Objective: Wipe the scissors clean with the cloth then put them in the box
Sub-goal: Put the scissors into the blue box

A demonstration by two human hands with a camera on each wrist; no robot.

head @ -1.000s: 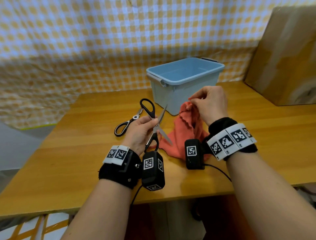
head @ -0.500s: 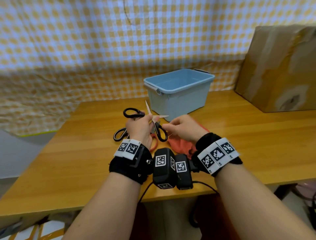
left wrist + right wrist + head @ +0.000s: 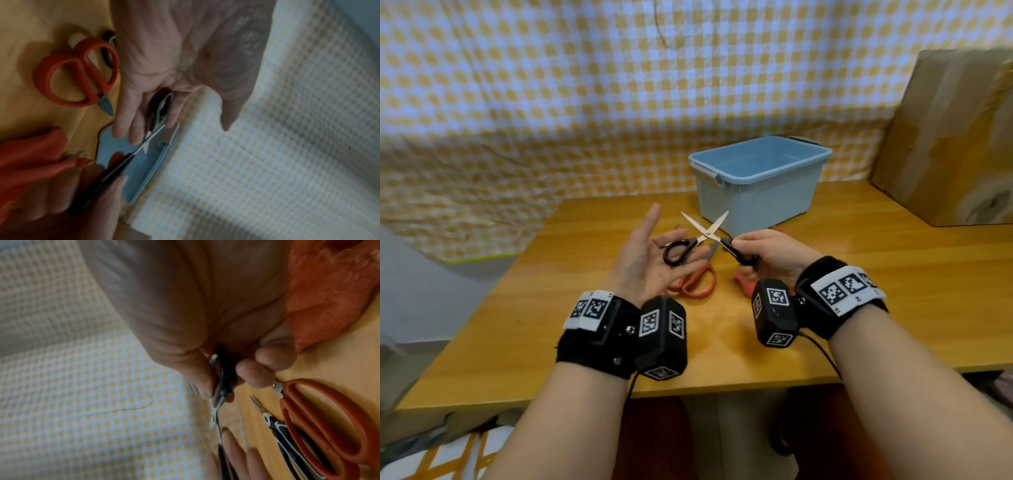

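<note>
While my right hand (image 3: 767,255) pinches 1 black handle of the black scissors (image 3: 705,236), their blades spread in an X above the table (image 3: 893,274), my left hand (image 3: 650,257) lies palm up with fingers straight, the other handle loop resting on them. Red scissors (image 3: 697,282) and a grey-black pair (image 3: 287,439) lie on the wood below my hands. Orange cloth (image 3: 329,296) sits under my right hand. Behind it, near the table's far edge, stands the blue box (image 3: 756,192).
</note>
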